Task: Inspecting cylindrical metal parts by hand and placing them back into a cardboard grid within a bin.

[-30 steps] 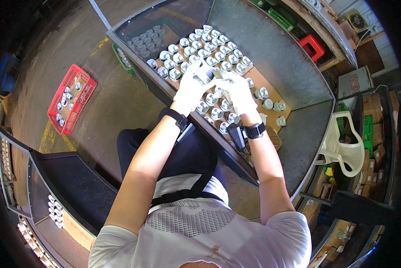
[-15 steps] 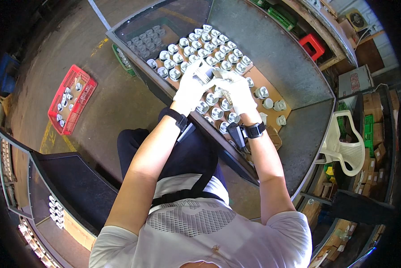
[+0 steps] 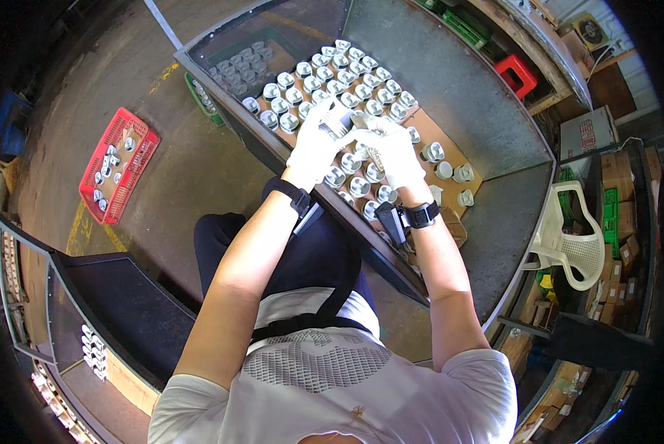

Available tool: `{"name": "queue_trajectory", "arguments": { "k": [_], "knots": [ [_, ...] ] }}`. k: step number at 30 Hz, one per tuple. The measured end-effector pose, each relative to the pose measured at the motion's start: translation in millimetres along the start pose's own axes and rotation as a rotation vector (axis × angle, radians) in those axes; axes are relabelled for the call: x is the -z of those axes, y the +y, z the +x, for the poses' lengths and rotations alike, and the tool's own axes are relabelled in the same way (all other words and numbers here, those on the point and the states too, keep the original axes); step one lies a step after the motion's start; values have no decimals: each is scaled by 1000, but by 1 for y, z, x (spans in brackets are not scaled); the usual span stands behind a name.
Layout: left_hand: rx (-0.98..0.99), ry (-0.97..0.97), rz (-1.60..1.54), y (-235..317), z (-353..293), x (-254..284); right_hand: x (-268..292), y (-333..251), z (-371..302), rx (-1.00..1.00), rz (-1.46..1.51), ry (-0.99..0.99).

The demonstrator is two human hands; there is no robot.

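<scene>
My left hand (image 3: pixel 311 152), in a white glove, is closed round a silver piston (image 3: pixel 335 124) with grooves around its side, held above the bench. My right hand (image 3: pixel 395 154), gloved in white with dark smudges, meets it from the right, its fingers pinched together against the piston. Whatever those right fingers hold is too small to make out. Under and beyond both hands, several rows of pistons (image 3: pixel 294 96) stand on a cardboard sheet (image 3: pixel 419 124). More pistons (image 3: pixel 360 186) stand just below my hands, partly covered by them.
Dark metal walls (image 3: pixel 428 66) enclose the bench. Loose pistons (image 3: pixel 433 152) stand at its right. A red crate (image 3: pixel 141 177) holding pistons sits on the floor at left, and a green crate (image 3: pixel 204 100) adjoins the bench. A white plastic chair (image 3: pixel 576 244) stands at right.
</scene>
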State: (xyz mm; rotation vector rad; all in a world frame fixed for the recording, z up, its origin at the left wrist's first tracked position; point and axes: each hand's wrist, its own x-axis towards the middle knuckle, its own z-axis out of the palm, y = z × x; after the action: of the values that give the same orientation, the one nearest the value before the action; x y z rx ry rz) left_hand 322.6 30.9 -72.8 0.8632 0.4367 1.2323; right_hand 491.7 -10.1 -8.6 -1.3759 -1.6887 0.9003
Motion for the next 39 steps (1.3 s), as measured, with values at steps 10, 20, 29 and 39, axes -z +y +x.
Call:
{"name": "queue_trajectory", "arguments": {
  "k": [10, 20, 29, 39],
  "knots": [
    [-48, -35, 100, -4, 2, 7, 1, -2, 0, -7, -8, -8],
    [-1, -6, -29, 2, 0, -2, -1, 5, 1, 17, 15, 13],
    [-46, -28, 55, -3, 2, 4, -1, -7, -2, 15, -20, 44],
    [7, 8, -58, 2, -1, -3, 1, -2, -1, -5, -24, -3]
  ]
}}
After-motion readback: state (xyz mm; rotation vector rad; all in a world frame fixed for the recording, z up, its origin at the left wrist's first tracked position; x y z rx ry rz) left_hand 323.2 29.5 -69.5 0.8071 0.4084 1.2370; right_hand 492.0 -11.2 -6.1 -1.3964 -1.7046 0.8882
